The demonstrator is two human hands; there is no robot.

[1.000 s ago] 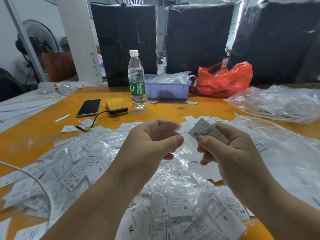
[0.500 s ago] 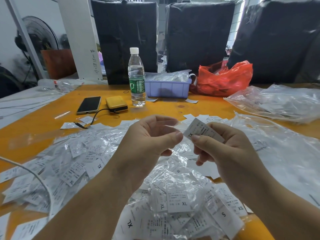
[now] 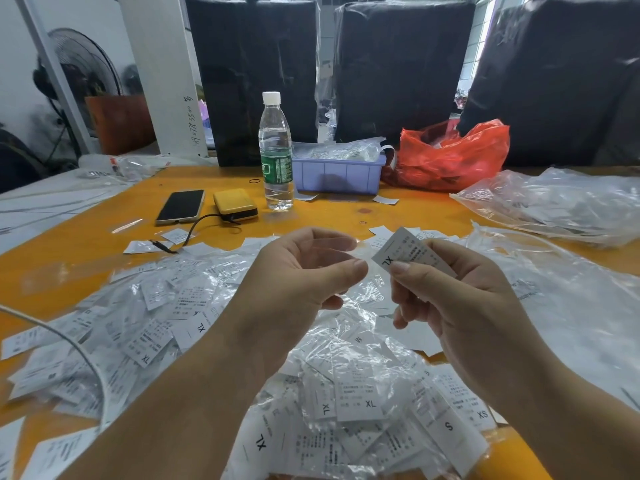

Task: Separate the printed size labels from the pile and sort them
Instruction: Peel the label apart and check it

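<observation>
A big pile of white printed size labels [image 3: 166, 317] marked XL, S and XS, many in clear plastic sleeves, covers the near half of the orange table [image 3: 86, 237]. Above the pile, my right hand [image 3: 460, 306] pinches one white label marked XL [image 3: 403, 252] between thumb and fingers, its printed face up. My left hand [image 3: 298, 275] hovers just to the left of that label with fingers loosely curled and the thumb pointing at it. I see nothing in the left hand, and a small gap separates its thumb tip from the label.
A water bottle [image 3: 275, 150], a black phone [image 3: 180, 206] and a yellow power bank [image 3: 235, 204] with a cable stand at the middle back. Behind them are a purple bin [image 3: 337, 174] and a red bag [image 3: 450, 157]. Clear plastic bags [image 3: 561, 202] lie at the right.
Both hands have stayed close together above the pile. The right hand has turned the label a little, so its XL mark now shows clearly.
</observation>
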